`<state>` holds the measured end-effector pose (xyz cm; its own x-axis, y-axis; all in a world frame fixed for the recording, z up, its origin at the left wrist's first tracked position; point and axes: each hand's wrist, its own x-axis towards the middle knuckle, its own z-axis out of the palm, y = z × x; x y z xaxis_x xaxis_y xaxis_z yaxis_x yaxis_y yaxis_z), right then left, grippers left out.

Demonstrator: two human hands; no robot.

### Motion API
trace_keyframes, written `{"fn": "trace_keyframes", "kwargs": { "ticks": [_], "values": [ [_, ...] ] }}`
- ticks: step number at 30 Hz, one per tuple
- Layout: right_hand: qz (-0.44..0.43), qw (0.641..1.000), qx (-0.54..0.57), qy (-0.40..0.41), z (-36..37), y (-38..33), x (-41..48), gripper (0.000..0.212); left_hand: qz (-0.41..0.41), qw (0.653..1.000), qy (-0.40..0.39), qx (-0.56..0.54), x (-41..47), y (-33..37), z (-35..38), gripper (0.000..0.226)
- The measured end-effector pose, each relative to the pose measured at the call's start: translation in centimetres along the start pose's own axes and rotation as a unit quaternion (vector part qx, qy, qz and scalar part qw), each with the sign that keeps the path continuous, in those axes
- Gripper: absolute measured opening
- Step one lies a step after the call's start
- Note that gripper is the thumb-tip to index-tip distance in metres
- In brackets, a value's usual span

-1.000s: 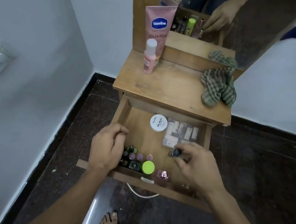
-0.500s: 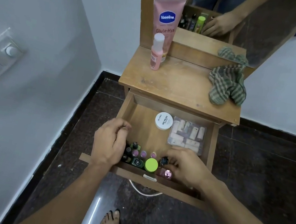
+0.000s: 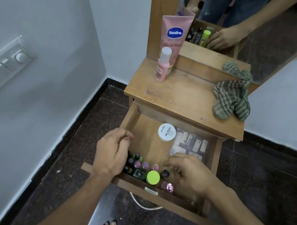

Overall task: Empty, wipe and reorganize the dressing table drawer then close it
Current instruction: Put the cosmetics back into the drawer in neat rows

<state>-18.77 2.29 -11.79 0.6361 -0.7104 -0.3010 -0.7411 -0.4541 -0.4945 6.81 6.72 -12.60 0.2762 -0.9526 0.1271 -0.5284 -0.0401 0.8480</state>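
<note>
Head view showing pulled-out wooden dressing table drawer (image 3: pixel 143 120), left hand (image 3: pixel 112 154) resting loosely curled on its left wall, grasping nothing, right hand (image 3: pixel 190 174) hovering half-open beside small dark-capped bottle (image 3: pixel 165 173), small upright nail polish bottles (image 3: pixel 140 166) clustering at front-left corner.

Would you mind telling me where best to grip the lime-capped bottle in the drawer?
Probably by its lime cap, from straight above: the lime-capped bottle stands upright, hemmed in by small bottles on its left and the drawer front before it, so only the top is free.
</note>
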Motion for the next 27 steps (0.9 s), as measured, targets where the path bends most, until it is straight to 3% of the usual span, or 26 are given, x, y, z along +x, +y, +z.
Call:
{"fn": "trace_keyframes", "kwargs": {
  "ticks": [5,8,11,14,19,27],
  "values": [
    [-0.012,0.984,0.016,0.177,-4.5,-1.3,2.0,0.034,-0.012,1.0,0.012,-0.017,0.0,0.1,-0.2,0.032],
    [-0.001,0.936,0.043,0.35,-9.4,-4.7,5.3,0.03,-0.022,0.999,0.015,-0.021,0.1,0.2,-0.4,0.031],
    [0.045,0.896,0.047,0.44,-13.9,-8.0,9.7,0.025,-0.025,0.999,0.014,-0.022,0.1,0.3,-0.4,0.031],
    [0.11,0.878,0.027,0.464,-16.0,-9.5,13.8,0.014,-0.029,0.999,0.007,-0.029,0.2,0.3,-0.5,0.031],
    [0.2,0.88,-0.001,0.431,-16.1,-9.8,17.3,0.018,-0.024,0.999,0.001,-0.029,0.3,0.4,-0.5,0.031],
    [0.205,0.878,0.013,0.432,-16.1,-9.8,17.6,0.023,-0.023,0.999,-0.03,-0.012,0.4,0.5,-0.5,0.027]
  ]
}}
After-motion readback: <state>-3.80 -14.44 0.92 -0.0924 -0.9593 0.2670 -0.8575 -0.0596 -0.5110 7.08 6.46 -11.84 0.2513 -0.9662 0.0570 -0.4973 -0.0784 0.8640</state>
